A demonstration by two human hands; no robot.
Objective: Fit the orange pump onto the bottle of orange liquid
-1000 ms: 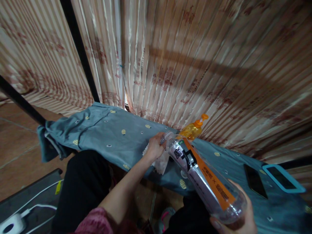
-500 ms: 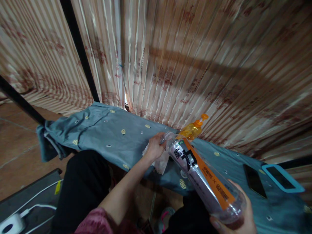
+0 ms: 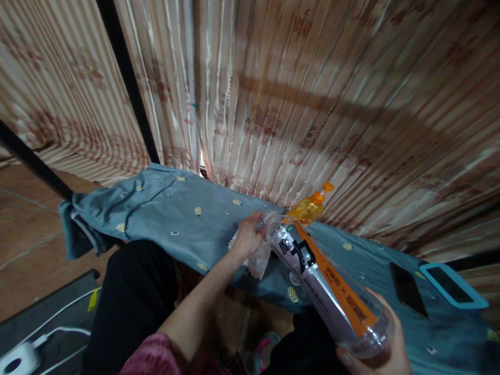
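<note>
A clear plastic bottle (image 3: 326, 284) with a silver and orange label slants across the lower right, its neck toward the upper left. My right hand (image 3: 380, 346) is wrapped around its base. At the neck, my left hand (image 3: 250, 234) is closed with its fingers against the bottle's mouth; the fingertips are partly hidden. Beneath my left hand lies a crumpled whitish packet or cloth (image 3: 258, 263), whose kind I cannot make out. Just behind the bottle's neck stands an orange pump bottle (image 3: 308, 208) with yellow-orange liquid.
A grey-blue cloth (image 3: 213, 221) with pineapple prints covers the narrow table. On its right lie a dark phone (image 3: 408, 289) and a blue-framed pouch (image 3: 455, 285). Pleated curtains (image 3: 273, 104) hang behind. At lower left, a white charger (image 3: 19, 359) with cables rests on a dark surface.
</note>
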